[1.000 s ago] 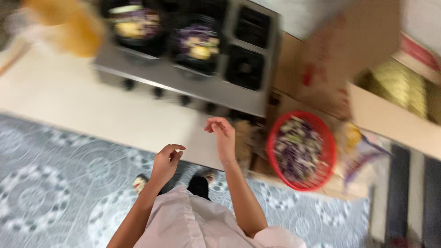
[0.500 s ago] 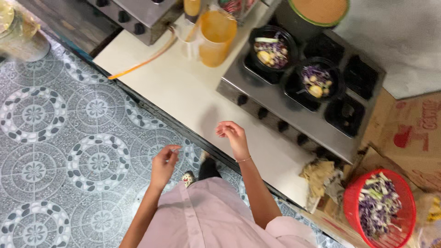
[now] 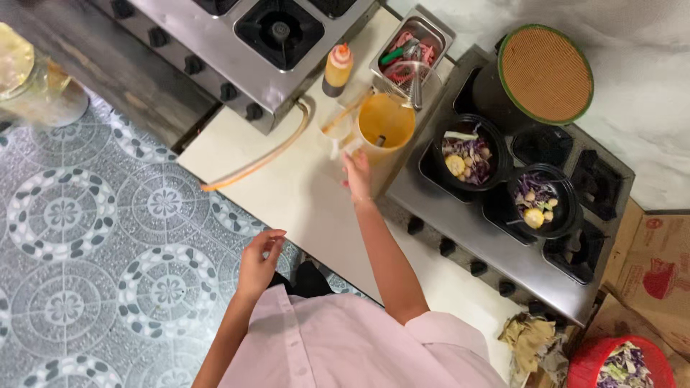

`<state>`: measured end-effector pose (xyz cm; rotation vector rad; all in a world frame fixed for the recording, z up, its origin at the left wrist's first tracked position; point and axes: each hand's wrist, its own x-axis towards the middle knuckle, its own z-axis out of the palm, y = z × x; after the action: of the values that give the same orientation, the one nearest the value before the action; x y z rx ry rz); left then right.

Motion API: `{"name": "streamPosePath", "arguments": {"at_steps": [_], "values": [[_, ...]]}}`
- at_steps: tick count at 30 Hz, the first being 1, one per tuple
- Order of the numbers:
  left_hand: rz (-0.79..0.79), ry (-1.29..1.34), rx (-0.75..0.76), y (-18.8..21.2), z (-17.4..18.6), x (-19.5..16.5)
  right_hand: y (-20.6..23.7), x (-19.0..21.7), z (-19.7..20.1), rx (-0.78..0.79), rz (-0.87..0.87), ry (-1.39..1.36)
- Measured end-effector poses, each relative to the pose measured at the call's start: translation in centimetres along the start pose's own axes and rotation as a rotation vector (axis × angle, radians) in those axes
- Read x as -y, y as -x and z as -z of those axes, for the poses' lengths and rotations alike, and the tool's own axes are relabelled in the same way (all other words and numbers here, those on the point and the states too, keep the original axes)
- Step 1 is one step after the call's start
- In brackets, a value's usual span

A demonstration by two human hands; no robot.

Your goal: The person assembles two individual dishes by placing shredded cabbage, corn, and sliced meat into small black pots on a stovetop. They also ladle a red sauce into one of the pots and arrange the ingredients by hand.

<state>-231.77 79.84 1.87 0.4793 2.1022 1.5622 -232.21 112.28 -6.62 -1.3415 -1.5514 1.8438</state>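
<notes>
While the right hand point(image 3: 357, 172) stretches out over the pale table point(image 3: 287, 194), its fingers curl toward the side of the tall orange plastic jug point(image 3: 386, 126), and whether they grip it I cannot tell. That jug stands at the table's far end, just beside the steel multi-burner stove point(image 3: 460, 215), where two black bowls of purple cabbage salad point(image 3: 468, 154) sit. Back near the body, the left hand point(image 3: 259, 259) hovers above the patterned tile floor point(image 3: 86, 237), fingers loosely spread, holding nothing. An orange squeeze bottle point(image 3: 338, 68) stands just behind the jug.
</notes>
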Motion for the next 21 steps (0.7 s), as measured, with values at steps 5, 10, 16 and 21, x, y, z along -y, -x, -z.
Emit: {"name": "streamPosePath", "arguments": {"at_steps": [5, 10, 16, 21], "values": [[0.085, 0.077, 0.175, -5.7, 1.8, 1.5, -3.2, -1.7, -2.2, -0.216, -0.090, 0.001], [-0.108, 0.020, 0.456, -13.0, 3.7, 1.1, 0.1, -5.9, 0.6, -0.071, 0.185, -0.153], [-0.143, -0.133, 0.611, -18.5, 4.8, -0.7, 10.6, -9.1, -0.8, -0.113, 0.039, 0.075], [-0.102, -0.115, 0.746, -19.1, 3.9, -0.1, 17.1, -8.0, -1.7, -0.041, -0.134, 0.058]]}}
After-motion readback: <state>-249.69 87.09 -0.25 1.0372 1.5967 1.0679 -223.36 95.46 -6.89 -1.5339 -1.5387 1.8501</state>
